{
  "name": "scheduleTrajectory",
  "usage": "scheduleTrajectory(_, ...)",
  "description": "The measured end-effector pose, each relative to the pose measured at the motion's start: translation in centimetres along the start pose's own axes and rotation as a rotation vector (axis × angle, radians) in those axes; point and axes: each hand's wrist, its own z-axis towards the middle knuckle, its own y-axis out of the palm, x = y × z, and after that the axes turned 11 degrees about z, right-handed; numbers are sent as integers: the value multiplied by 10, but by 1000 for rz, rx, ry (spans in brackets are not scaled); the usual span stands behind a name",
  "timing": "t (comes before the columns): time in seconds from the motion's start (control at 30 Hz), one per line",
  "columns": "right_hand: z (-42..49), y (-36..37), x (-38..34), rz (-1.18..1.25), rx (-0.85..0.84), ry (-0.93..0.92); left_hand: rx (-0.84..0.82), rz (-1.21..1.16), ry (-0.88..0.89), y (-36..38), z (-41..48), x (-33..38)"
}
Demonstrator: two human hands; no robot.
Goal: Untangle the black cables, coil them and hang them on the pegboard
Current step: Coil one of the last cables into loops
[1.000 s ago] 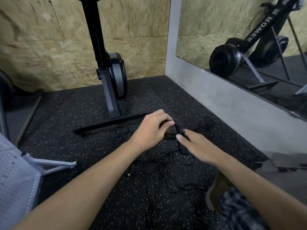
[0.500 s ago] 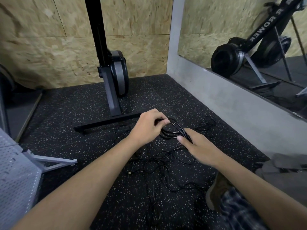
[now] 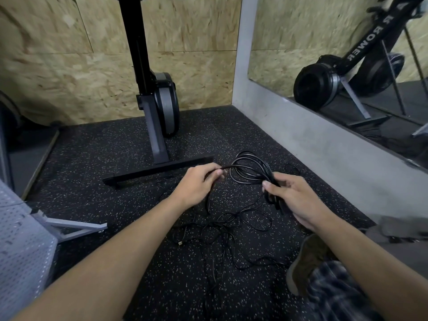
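The right hand (image 3: 298,202) grips a coiled black cable (image 3: 250,170); the left hand (image 3: 196,186) pinches its strand. More tangled cables (image 3: 231,225) lie nearer on the speckled floor (image 3: 115,158) (pegboard (image 3: 20,239) near left).

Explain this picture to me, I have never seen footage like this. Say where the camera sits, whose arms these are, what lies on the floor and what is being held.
The camera is worn on a person's head and looks forward and down, so the two bare arms are the wearer's own. No machine is at work here. The right hand grips a bundle of looped black cable; the left hand pinches a strand running into those loops. Below them a loose tangle of thin black cables lies on the speckled rubber floor. Behind stands a rowing machine, with a mirror on the right wall. A grey perforated panel shows at the lower left.
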Motion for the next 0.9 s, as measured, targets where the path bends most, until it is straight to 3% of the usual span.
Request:
scheduleTrajectory(0.17, 0, 5, 3, 51, 82, -24, -16, -352, -193, 12, 4, 15)
scheduleTrajectory(0.33, -1, 20, 10, -32, 140, -86, 125, -651, -354, 15, 11, 54)
scheduleTrajectory(0.53, -3, 24, 14, -107, 74, -132, 149, -869, -525, 18, 14, 65)
scheduleTrajectory(0.83, 5, 25, 20, -288, 137, -68, 66, -1023, -530, 20, 16, 68)
scheduleTrajectory(0.9, 7, 23, 15, -229, 170, -52, 27, -1086, -525, 20, 14, 64)
